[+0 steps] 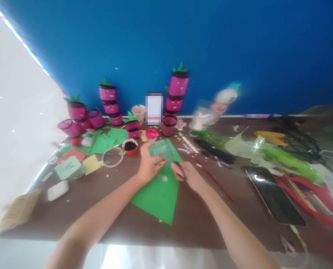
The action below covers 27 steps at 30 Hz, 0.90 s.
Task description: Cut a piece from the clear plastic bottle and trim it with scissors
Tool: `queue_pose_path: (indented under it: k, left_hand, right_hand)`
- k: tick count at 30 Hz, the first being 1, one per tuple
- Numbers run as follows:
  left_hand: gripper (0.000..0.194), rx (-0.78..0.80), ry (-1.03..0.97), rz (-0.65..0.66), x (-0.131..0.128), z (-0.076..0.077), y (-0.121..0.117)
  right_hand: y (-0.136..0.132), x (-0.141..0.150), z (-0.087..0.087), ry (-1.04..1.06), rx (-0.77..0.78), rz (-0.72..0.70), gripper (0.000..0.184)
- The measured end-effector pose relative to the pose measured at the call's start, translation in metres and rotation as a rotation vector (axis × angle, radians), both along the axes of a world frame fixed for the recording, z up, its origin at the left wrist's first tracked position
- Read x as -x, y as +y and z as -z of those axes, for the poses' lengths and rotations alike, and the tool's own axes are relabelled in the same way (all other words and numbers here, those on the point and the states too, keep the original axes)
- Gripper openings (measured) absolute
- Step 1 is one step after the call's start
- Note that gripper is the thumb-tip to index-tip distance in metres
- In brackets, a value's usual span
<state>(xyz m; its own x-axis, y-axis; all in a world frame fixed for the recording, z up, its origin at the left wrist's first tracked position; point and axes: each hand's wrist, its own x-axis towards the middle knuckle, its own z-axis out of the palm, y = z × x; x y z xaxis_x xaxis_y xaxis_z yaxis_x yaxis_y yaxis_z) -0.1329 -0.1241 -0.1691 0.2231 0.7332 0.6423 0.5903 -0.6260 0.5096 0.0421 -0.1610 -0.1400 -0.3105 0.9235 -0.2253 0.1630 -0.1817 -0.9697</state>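
Note:
My left hand (149,162) grips a see-through plastic piece (159,148), blurred, with green showing through it; whether it is a cup or a cut sheet I cannot tell. In my right hand (187,175) is a pair of scissors (180,169) with dark handles. The blades point away from me and lie at the right side of the plastic piece. Below both hands a large sheet of green paper (158,198) rests on the brown table (113,224). A small clear scrap (163,178) is on that sheet.
Magenta cups with faces and green leaf tops stand along the blue wall, among them a tall stack (179,85). A pot of dark paint (130,146) and a tape ring (113,156) sit left of my hands. To the right are a paintbrush (215,179), a phone (274,194) and a green glue gun (289,158).

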Motion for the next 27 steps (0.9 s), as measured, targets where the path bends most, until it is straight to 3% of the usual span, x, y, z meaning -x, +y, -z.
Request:
queue_pose_path:
  k: [9, 20, 27]
  left_hand:
    - [0.011, 0.036, -0.040, -0.020, -0.001, 0.002, 0.001]
    - [0.011, 0.040, -0.067, -0.015, 0.001, 0.005, 0.005]
    - [0.014, 0.051, -0.135, -0.030, -0.002, 0.000, 0.005]
  right_hand:
    - [-0.004, 0.004, -0.007, -0.137, -0.026, 0.033, 0.046]
    - [0.000, 0.005, -0.016, -0.083, 0.028, 0.054, 0.051]
    - [0.001, 0.004, -0.012, -0.088, -0.011, 0.069, 0.052]
